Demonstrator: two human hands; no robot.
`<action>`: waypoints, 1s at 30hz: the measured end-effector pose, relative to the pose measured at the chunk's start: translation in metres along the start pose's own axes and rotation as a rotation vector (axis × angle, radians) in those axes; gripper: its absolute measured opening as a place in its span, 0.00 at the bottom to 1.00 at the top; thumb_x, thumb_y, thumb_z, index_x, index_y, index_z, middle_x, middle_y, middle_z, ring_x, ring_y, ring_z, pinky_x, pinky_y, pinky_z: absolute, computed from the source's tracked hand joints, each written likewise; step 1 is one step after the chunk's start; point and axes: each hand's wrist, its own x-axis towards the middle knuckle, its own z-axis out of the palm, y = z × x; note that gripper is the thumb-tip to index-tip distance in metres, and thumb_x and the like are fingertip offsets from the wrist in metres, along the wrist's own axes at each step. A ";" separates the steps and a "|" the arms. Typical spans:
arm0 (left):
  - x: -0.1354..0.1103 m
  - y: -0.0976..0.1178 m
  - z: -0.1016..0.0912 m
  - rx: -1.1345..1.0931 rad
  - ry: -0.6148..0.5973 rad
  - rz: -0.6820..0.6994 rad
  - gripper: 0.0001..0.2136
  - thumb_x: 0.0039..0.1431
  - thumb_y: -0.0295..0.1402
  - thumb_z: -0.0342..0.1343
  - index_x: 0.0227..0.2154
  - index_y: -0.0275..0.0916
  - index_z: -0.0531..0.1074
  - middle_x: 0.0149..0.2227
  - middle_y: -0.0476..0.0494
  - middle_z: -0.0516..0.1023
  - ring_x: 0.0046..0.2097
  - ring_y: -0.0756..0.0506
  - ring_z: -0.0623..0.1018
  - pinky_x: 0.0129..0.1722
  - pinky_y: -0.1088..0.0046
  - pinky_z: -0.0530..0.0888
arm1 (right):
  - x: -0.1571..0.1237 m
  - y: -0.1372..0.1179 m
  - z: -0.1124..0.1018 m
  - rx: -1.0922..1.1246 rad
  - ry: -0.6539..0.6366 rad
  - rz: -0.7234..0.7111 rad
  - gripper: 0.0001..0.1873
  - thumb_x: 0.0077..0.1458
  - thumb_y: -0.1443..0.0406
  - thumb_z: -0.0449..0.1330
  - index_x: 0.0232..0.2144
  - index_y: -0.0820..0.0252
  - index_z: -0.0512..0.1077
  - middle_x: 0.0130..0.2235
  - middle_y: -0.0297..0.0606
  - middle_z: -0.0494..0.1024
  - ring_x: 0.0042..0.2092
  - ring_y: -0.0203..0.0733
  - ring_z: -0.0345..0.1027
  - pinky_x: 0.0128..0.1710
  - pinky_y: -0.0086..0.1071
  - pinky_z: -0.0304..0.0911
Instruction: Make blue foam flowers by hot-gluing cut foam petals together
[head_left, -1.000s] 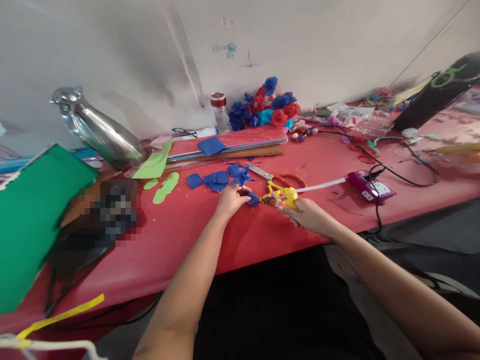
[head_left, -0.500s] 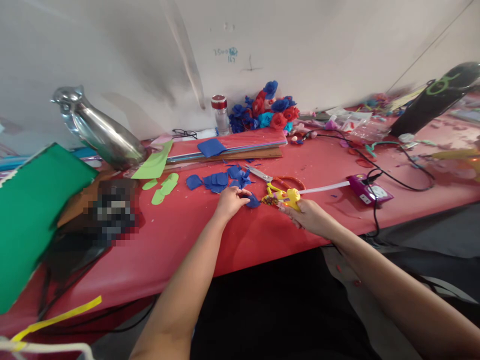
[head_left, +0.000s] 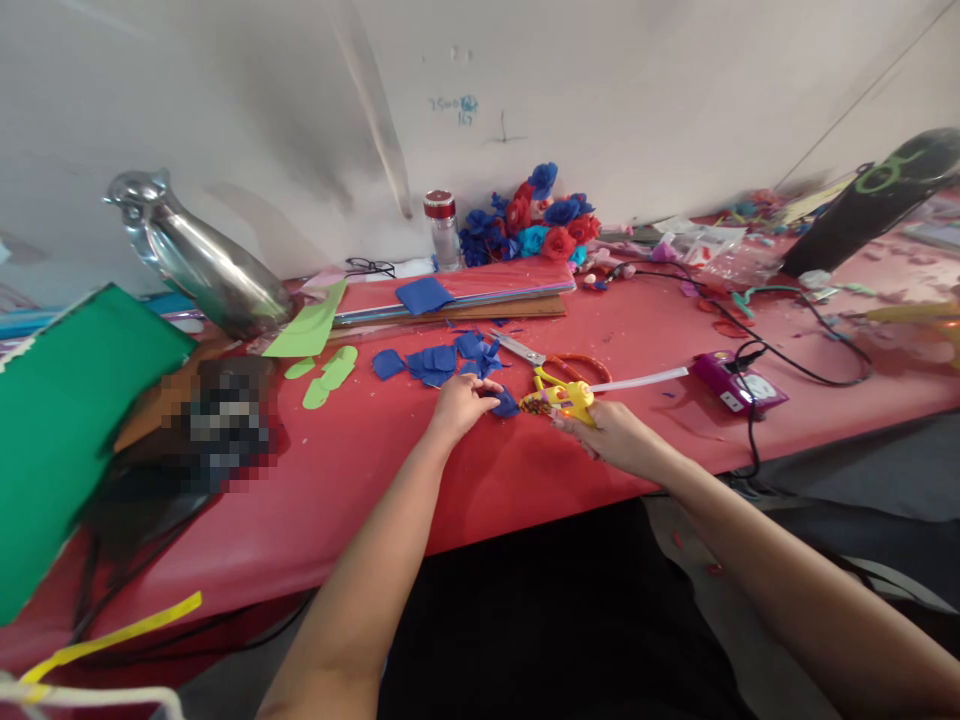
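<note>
Currently the left hand [head_left: 461, 408] pinches a small blue piece [head_left: 507, 402] between thumb and fingers, low over the front half of the red desk [head_left: 337, 510]; the right hand [head_left: 600, 428] is wrapped around a yellow glue gun [head_left: 577, 400], its nozzle pointing left at the blue piece, though whether the two touch I cannot tell; a pale glue stick [head_left: 645, 379] runs out of the gun's back towards a purple power box [head_left: 731, 385]; just beyond the hands lie scissors [head_left: 531, 352] and a cluster of blue cutouts [head_left: 433, 362], with light green cutouts [head_left: 330, 380] further left; behind, against the wall, sit red and blue flowers [head_left: 556, 242] beside a red-lidded jar [head_left: 444, 240].
</note>
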 end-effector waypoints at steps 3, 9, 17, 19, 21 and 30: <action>0.000 0.000 0.000 -0.015 -0.004 0.001 0.07 0.43 0.26 0.60 0.28 0.39 0.79 0.17 0.53 0.68 0.24 0.50 0.67 0.28 0.73 0.63 | 0.000 0.000 0.002 -0.009 0.017 0.009 0.20 0.54 0.48 0.54 0.25 0.57 0.68 0.14 0.31 0.65 0.18 0.37 0.60 0.21 0.30 0.53; 0.000 -0.002 0.001 0.016 0.006 -0.007 0.09 0.44 0.26 0.60 0.30 0.39 0.80 0.19 0.52 0.69 0.25 0.49 0.68 0.29 0.73 0.64 | -0.001 -0.001 0.004 -0.010 -0.025 -0.068 0.18 0.56 0.50 0.54 0.31 0.57 0.72 0.15 0.30 0.64 0.18 0.36 0.58 0.22 0.29 0.53; 0.000 0.002 0.000 -0.016 -0.016 -0.024 0.08 0.43 0.25 0.60 0.29 0.39 0.80 0.21 0.51 0.72 0.26 0.50 0.69 0.31 0.73 0.65 | -0.004 -0.004 0.000 -0.011 -0.003 -0.081 0.17 0.56 0.51 0.54 0.35 0.56 0.73 0.15 0.29 0.63 0.18 0.36 0.57 0.22 0.29 0.52; 0.000 0.002 0.000 -0.020 -0.020 -0.025 0.08 0.44 0.25 0.60 0.30 0.39 0.80 0.21 0.52 0.71 0.26 0.50 0.68 0.31 0.73 0.65 | -0.003 -0.007 0.003 -0.007 -0.016 -0.083 0.17 0.56 0.51 0.54 0.37 0.56 0.73 0.15 0.29 0.63 0.18 0.36 0.57 0.22 0.30 0.53; -0.001 0.001 0.000 -0.013 -0.013 -0.023 0.09 0.44 0.26 0.60 0.30 0.39 0.80 0.19 0.52 0.69 0.25 0.50 0.67 0.29 0.73 0.64 | -0.001 -0.008 0.007 -0.015 -0.022 -0.104 0.18 0.57 0.52 0.54 0.40 0.56 0.73 0.15 0.29 0.63 0.19 0.37 0.58 0.23 0.30 0.53; -0.002 0.001 -0.001 -0.008 -0.019 -0.008 0.08 0.44 0.27 0.60 0.30 0.37 0.80 0.19 0.52 0.67 0.24 0.52 0.61 0.27 0.74 0.58 | 0.000 -0.009 0.010 -0.056 0.009 -0.144 0.15 0.58 0.54 0.54 0.31 0.56 0.73 0.14 0.31 0.64 0.21 0.40 0.61 0.24 0.30 0.55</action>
